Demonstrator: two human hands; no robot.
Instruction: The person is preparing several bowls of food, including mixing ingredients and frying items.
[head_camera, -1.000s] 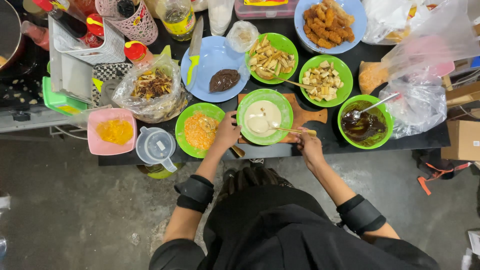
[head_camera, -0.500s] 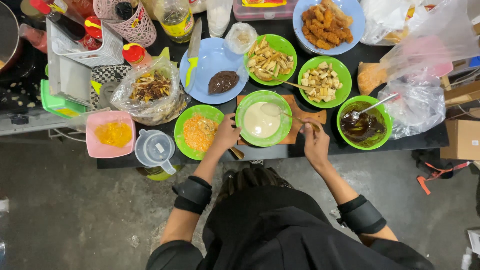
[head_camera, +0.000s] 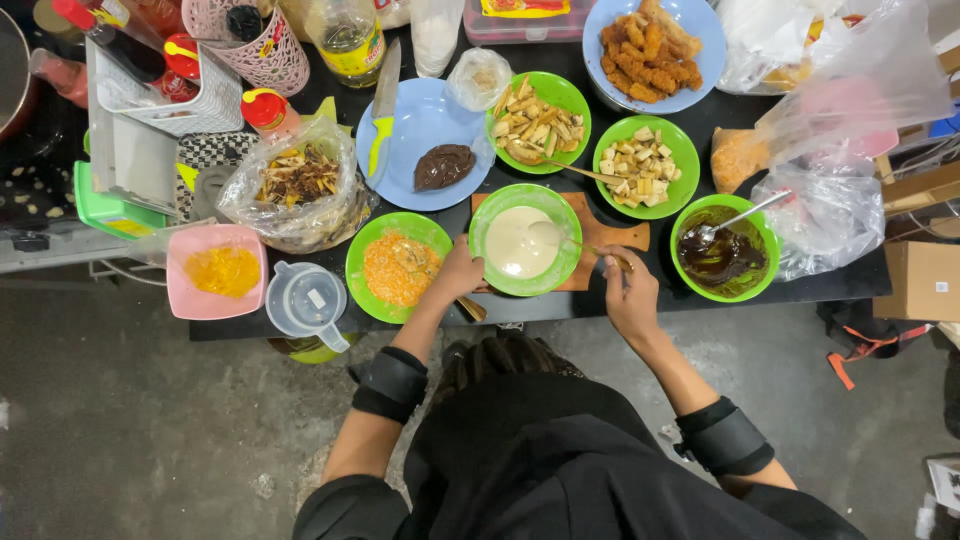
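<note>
Steadying batter bowl, left hand, right hand gripping spoon

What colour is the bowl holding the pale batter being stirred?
Bright green bowl, seen in the head view.

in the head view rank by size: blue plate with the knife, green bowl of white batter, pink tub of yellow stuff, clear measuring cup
1. blue plate
2. green bowl of batter, held by both hands
3. pink tub, looking nearly as big as the bowl, so that order is unsure
4. clear measuring cup

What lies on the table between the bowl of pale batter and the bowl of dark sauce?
In the head view, a wooden cutting board lies between the batter bowl and the sauce bowl.
</note>
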